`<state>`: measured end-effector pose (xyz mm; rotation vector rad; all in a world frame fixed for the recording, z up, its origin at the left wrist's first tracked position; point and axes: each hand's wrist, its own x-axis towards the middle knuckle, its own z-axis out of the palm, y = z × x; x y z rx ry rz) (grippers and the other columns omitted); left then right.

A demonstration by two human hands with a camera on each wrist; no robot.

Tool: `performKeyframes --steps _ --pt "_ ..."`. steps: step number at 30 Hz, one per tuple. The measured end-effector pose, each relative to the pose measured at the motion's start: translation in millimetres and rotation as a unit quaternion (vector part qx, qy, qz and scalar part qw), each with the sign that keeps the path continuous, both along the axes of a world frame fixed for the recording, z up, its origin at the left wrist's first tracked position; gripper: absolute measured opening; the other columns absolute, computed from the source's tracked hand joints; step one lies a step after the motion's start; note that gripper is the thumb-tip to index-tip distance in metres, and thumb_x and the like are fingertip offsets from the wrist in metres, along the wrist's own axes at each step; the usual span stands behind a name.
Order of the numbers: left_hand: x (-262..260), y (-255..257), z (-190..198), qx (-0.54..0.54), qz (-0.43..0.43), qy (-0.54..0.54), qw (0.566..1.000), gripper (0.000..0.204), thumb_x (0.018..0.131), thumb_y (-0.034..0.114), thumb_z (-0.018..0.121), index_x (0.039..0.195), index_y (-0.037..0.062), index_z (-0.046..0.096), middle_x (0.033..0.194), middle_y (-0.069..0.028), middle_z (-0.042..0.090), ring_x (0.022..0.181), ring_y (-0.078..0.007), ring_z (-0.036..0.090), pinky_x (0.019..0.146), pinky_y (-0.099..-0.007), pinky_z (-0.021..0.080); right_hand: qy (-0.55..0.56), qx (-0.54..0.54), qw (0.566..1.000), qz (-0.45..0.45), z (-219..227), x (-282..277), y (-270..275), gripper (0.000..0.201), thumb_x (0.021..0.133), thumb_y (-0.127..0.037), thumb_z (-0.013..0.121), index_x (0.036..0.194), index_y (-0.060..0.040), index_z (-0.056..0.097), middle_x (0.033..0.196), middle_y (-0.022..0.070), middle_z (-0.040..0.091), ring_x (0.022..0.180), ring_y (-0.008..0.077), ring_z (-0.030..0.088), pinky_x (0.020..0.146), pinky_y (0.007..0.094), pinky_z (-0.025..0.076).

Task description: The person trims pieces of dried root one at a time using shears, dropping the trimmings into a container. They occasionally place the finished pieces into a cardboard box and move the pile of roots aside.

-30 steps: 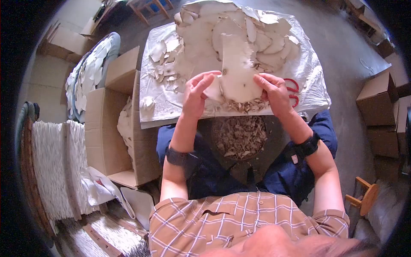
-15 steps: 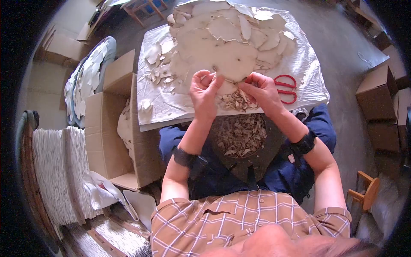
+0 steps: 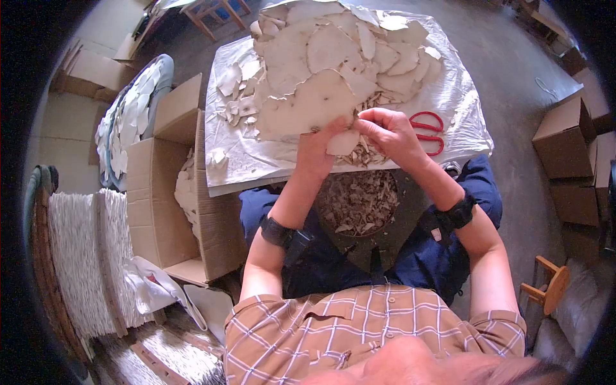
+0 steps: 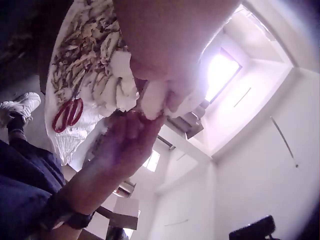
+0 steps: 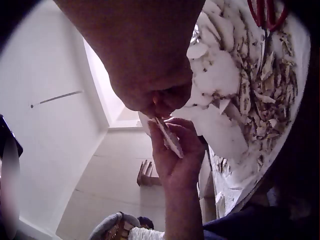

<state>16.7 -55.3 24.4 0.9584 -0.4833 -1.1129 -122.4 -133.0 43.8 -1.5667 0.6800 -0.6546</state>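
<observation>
A thin, flat, off-white sheet with a ragged brown edge is held low over the near side of the table. My left hand grips its near edge, the fingers partly hidden; in the right wrist view that left hand has the sheet between thumb and fingers. With thumb and forefinger, my right hand pinches the sheet's edge close beside the left fingertips. Beyond lies a heap of similar pale sheets. Brown trimmings lie just below the hands. Red-handled scissors rest to the right.
White plastic covers the table. Below its front edge, between the knees, sits a round container of scraps. An open cardboard box stands at the left, a small wooden stool at the right. Broken pieces lie at the table's left.
The sheet has turned and lowered between my hands, its ragged edge now facing away. My left hand has moved right, nearer the right hand, which pinches a different spot on the edge.
</observation>
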Motion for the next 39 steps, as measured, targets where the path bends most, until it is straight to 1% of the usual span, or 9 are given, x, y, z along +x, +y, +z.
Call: performKeyframes --steps 4,9,12,17,30,33,35,37,39 --pt "-1 -2 -7 -0.024 0.000 0.047 0.999 0.027 0.077 0.006 0.063 0.103 0.0042 0.054 0.095 -0.0059 0.058 0.084 -0.0175 0.058 0.073 -0.0307 0.050 -0.001 -0.061 0.998 0.009 -6 0 0 0.019 0.081 -0.017 0.059 0.085 0.0015 0.062 0.067 0.0018 0.059 0.061 0.0073 0.052 0.056 0.0233 0.043" --pt "7 -3 -14 -0.030 -0.073 0.171 0.982 0.027 0.079 0.008 0.061 0.105 0.0048 0.053 0.095 -0.0068 0.058 0.085 -0.0192 0.058 0.075 -0.0330 0.049 -0.135 0.226 0.960 0.093 -6 -3 -2 0.015 0.084 -0.016 0.056 0.083 -0.0017 0.061 0.061 -0.0047 0.049 0.050 0.0018 0.042 0.042 0.0182 0.032" --pt "12 -5 -14 -0.005 -0.095 0.175 0.980 0.028 0.079 0.008 0.061 0.106 0.0047 0.053 0.095 -0.0068 0.058 0.084 -0.0192 0.059 0.074 -0.0328 0.050 -0.092 0.218 0.968 0.087 2 -1 -1 0.011 0.086 -0.014 0.055 0.084 -0.0029 0.057 0.057 -0.0062 0.044 0.046 0.0015 0.037 0.039 0.0170 0.028" --pt "5 -2 7 0.020 -0.033 -0.041 0.998 0.026 0.079 0.007 0.061 0.103 0.0023 0.053 0.092 -0.0062 0.059 0.079 -0.0159 0.060 0.066 -0.0284 0.051 -0.030 0.142 0.983 0.113 -1 -2 -7 0.012 0.082 -0.016 0.059 0.082 -0.0039 0.059 0.057 -0.0058 0.046 0.046 0.0011 0.039 0.040 0.0171 0.029" --pt "15 -1 -14 -0.019 -0.175 0.182 0.967 0.030 0.083 0.023 0.057 0.104 0.0015 0.054 0.095 -0.0085 0.060 0.083 -0.0196 0.059 0.072 -0.0327 0.050 -0.134 0.200 0.959 0.150 -18 0 0 0.015 0.083 -0.019 0.058 0.085 -0.0048 0.061 0.061 -0.0061 0.049 0.050 0.0015 0.039 0.043 0.0179 0.031" --pt "18 -2 -10 0.003 -0.148 0.216 0.965 0.028 0.083 0.019 0.057 0.103 0.0006 0.054 0.089 -0.0072 0.061 0.078 -0.0188 0.060 0.068 -0.0314 0.050 -0.093 0.245 0.958 0.114 -16 1 1 0.017 0.085 -0.021 0.056 0.086 -0.0052 0.062 0.065 -0.0048 0.052 0.051 0.0016 0.041 0.043 0.0177 0.031" --pt "33 -5 -13 0.047 -0.006 0.121 0.991 0.028 0.081 0.016 0.059 0.105 0.0015 0.053 0.092 -0.0075 0.060 0.080 -0.0184 0.059 0.068 -0.0317 0.051 -0.094 0.274 0.946 0.145 -31 -5 -7 0.019 0.086 -0.022 0.054 0.087 -0.0053 0.062 0.069 -0.0004 0.056 0.056 0.0064 0.047 0.047 0.0225 0.039" --pt "45 -5 -12 0.009 0.025 0.099 0.995 0.032 0.079 0.012 0.062 0.107 0.0022 0.052 0.096 -0.0073 0.058 0.083 -0.0182 0.059 0.069 -0.0319 0.052 0.017 -0.105 0.986 0.127 -58 -10 -8 0.021 0.086 -0.023 0.054 0.088 -0.0028 0.060 0.069 0.0020 0.053 0.062 0.0136 0.052 0.057 0.0271 0.044" --pt "50 -5 -5 0.001 0.060 0.100 0.993 0.035 0.078 0.010 0.063 0.110 0.0030 0.050 0.099 -0.0067 0.057 0.086 -0.0180 0.058 0.071 -0.0322 0.052 0.087 -0.384 0.892 0.223 -73 -24 -8 0.020 0.071 -0.016 0.060 0.090 -0.0084 0.062 0.080 0.0093 0.061 0.079 0.0310 0.057 0.072 0.0378 0.046"
